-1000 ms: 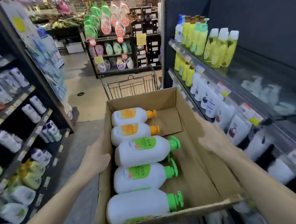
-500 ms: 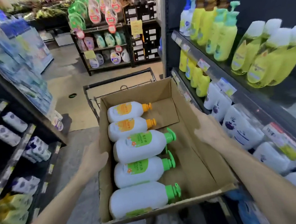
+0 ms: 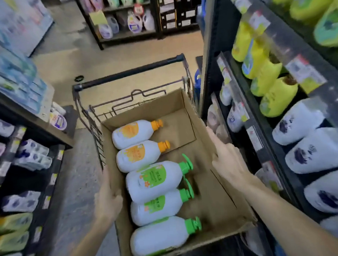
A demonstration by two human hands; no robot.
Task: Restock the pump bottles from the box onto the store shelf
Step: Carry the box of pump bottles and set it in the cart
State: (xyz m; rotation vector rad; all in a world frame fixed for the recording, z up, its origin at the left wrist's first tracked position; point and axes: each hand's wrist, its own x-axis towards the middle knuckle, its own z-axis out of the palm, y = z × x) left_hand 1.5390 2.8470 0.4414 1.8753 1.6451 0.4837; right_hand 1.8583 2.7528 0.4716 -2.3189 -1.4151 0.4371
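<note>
An open cardboard box (image 3: 213,202) sits over a wire shopping cart (image 3: 128,71). Inside it lie several white pump bottles on their sides: two with orange pumps (image 3: 133,133) at the far end and three with green pumps (image 3: 154,181) nearer me. My left hand (image 3: 109,196) grips the box's left wall. My right hand (image 3: 229,161) presses flat against the box's right wall. The store shelf (image 3: 264,133) on the right carries white bottles (image 3: 315,151) below and yellow-green bottles (image 3: 269,88) above.
Dark shelving with white and yellow packs (image 3: 19,200) lines the left side of the narrow aisle. A far rack (image 3: 128,20) of detergent jugs stands across the tan floor beyond the cart.
My view has tipped downward and moved closer to the box. The cart's handle bar now shows fully. Both hands stay on the box's sides and the bottles lie as before.
</note>
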